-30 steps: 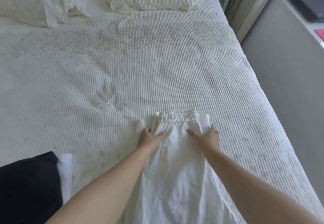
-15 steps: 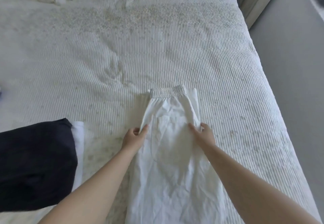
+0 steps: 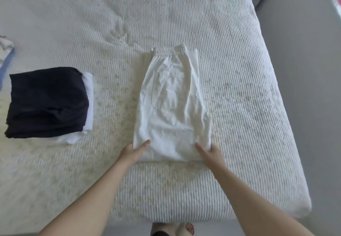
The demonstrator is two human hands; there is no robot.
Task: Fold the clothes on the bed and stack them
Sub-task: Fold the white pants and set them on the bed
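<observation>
A pair of white trousers (image 3: 171, 106) lies folded lengthwise on the bed (image 3: 239, 80), its elastic waistband (image 3: 168, 49) at the far end and a patch pocket (image 3: 166, 88) showing on top. The near end of the trousers sits close to the bed's foot edge. Both hands are at that near end. The left hand (image 3: 133, 151) holds the near left corner, thumb lying on top of the cloth and the other fingers hidden under or behind the edge. The right hand (image 3: 209, 151) holds the near right corner in the same way, thumb on top, fingers out of sight at the edge. Both forearms reach in from the bottom of the view.

To the left, well apart from the trousers, a stack of 2 folded pieces rests on the bed: a dark navy garment (image 3: 48, 101) on top of a white garment (image 3: 88, 95) whose edge shows at the right and near sides. At the far left edge, a bit of pale blue and white cloth (image 3: 5, 51) is partly in view. Grey floor (image 3: 304, 69) runs along the bed's right side.
</observation>
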